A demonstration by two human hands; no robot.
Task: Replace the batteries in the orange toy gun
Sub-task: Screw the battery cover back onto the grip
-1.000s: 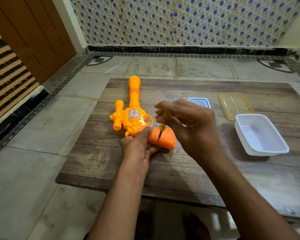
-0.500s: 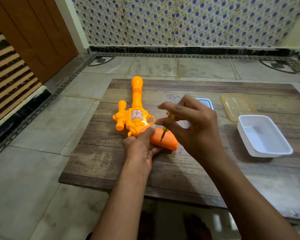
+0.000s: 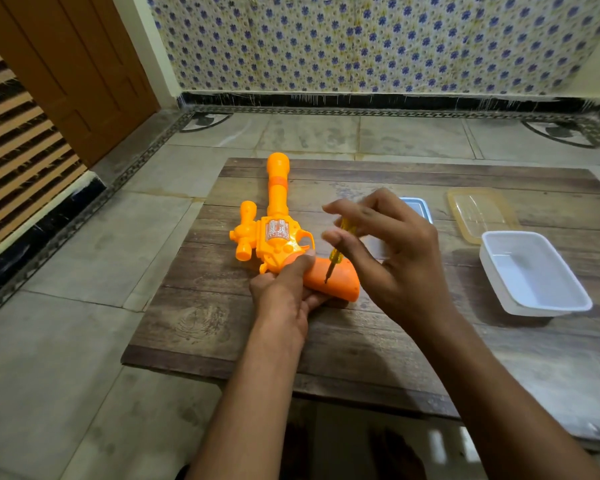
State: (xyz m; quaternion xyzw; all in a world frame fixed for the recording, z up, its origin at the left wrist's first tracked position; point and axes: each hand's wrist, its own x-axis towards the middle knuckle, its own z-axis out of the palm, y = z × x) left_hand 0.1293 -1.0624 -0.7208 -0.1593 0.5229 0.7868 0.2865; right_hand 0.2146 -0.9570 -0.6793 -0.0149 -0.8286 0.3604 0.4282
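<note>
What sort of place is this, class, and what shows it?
Probably a room in a home: a low dark wooden table on a grey stone-tiled floor, a wall of blue-flowered tiles, and a brown wooden door.

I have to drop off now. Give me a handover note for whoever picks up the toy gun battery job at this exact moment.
The left hand grips the orange toy gun by its handle, holding it flat on the wooden table, barrel pointing away.
The right hand pinches the small yellow screwdriver, tip set on the handle.
To the right are the white tub, clear lid and small tray.
Done: nothing opened; no batteries in view.
Left: undo the screw, open the handle, swap the batteries, close up.
</note>
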